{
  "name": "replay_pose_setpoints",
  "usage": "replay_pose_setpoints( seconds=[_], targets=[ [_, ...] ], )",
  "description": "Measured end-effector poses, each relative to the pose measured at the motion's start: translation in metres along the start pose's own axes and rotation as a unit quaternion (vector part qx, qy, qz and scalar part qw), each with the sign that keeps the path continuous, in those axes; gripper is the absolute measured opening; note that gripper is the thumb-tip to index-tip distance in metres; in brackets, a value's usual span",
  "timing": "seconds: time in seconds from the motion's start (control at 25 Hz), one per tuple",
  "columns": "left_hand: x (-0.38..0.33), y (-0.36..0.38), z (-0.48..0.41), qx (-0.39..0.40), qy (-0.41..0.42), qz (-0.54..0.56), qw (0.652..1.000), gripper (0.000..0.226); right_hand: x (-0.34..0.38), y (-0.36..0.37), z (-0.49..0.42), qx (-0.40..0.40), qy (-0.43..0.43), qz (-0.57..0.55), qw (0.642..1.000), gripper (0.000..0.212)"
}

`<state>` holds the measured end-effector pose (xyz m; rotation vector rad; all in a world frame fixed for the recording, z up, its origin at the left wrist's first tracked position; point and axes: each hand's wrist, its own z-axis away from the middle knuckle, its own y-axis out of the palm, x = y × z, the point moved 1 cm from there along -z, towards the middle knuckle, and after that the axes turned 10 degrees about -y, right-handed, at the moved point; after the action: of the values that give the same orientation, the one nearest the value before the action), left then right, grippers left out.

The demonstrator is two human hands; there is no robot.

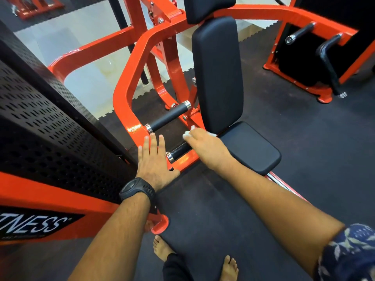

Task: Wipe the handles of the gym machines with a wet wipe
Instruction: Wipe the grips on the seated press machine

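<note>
My right hand (205,145) wraps a white wet wipe (187,135) around the near black handle (179,152) of an orange press machine; bits of the wipe show at the fingers. My left hand (153,159), with a black watch on its wrist, rests flat with straight fingers on the orange arm (129,110) just left of that handle. A second black handle (169,117) with chrome end caps sits a little farther back, untouched.
The machine's black seat (251,147) and backrest (218,74) stand right of the handles. A perforated black weight-stack cover (50,128) fills the left. Another orange machine with black handles (328,59) stands at the far right. My bare feet (229,268) stand on dark rubber flooring.
</note>
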<state>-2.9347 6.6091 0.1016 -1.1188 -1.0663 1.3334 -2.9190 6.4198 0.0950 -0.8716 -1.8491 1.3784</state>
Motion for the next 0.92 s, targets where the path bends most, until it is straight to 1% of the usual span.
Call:
replay_pose_setpoints(
  seconds=[0.04,0.08,0.12,0.16,0.2,0.24,0.32,0.36,0.4,0.48,0.52,0.6,0.68,0.72,0.8,0.92],
  targets=[
    [0.0,-0.001,0.0,0.002,0.0,-0.002,1.0,0.119,-0.004,-0.004,-0.001,-0.012,0.058,-0.001,0.998,0.032],
    [-0.001,-0.001,0.0,0.004,-0.001,-0.003,1.0,0.119,-0.006,-0.007,0.001,-0.017,0.097,-0.015,0.995,0.032],
    [-0.001,-0.002,0.0,0.005,-0.002,-0.003,1.0,0.119,-0.005,-0.008,0.003,-0.019,0.103,-0.041,0.994,0.035],
    [0.0,-0.002,0.0,0.005,-0.003,-0.004,1.0,0.119,-0.006,-0.008,0.006,-0.013,0.091,-0.061,0.994,0.036],
    [-0.001,-0.003,0.0,0.005,-0.004,-0.005,1.0,0.119,-0.01,-0.009,0.008,0.003,0.08,-0.073,0.994,0.034],
    [0.0,-0.003,-0.001,0.004,-0.003,-0.005,1.0,0.119,-0.019,-0.011,0.009,0.009,0.096,-0.069,0.993,0.029],
    [0.0,-0.002,-0.002,0.002,-0.004,-0.003,1.0,0.119,-0.04,-0.009,0.015,0.027,0.192,-0.053,0.98,0.019],
    [0.001,-0.002,-0.001,0.003,-0.006,-0.002,1.0,0.12,-0.042,-0.004,0.022,0.04,0.235,-0.057,0.97,0.019],
    [0.002,-0.001,0.0,0.001,-0.007,-0.002,1.0,0.12,-0.035,0.0,0.03,0.023,0.268,-0.078,0.96,0.023],
    [0.001,0.0,-0.001,-0.005,-0.009,-0.007,1.0,0.121,-0.016,0.006,0.04,-0.057,0.316,-0.15,0.935,0.035],
    [0.001,0.0,-0.002,-0.005,-0.01,-0.011,1.0,0.121,-0.009,0.007,0.042,-0.101,0.328,-0.174,0.923,0.04],
    [0.0,-0.001,-0.004,-0.004,-0.012,-0.01,1.0,0.121,-0.006,0.009,0.044,-0.137,0.335,-0.194,0.912,0.042],
    [-0.001,0.0,-0.003,0.001,-0.014,-0.007,1.0,0.12,-0.007,0.011,0.05,-0.158,0.353,-0.207,0.899,0.03],
    [0.0,0.0,-0.003,0.0,-0.014,-0.009,1.0,0.12,-0.007,0.012,0.052,-0.166,0.367,-0.212,0.89,0.024],
    [0.0,-0.001,-0.003,-0.003,-0.012,-0.011,1.0,0.121,0.0,0.011,0.048,-0.17,0.384,-0.221,0.88,0.021],
    [-0.002,-0.002,-0.004,-0.008,-0.015,-0.015,1.0,0.12,0.005,0.009,0.044,-0.148,0.368,-0.221,0.891,0.03]
  ],
)
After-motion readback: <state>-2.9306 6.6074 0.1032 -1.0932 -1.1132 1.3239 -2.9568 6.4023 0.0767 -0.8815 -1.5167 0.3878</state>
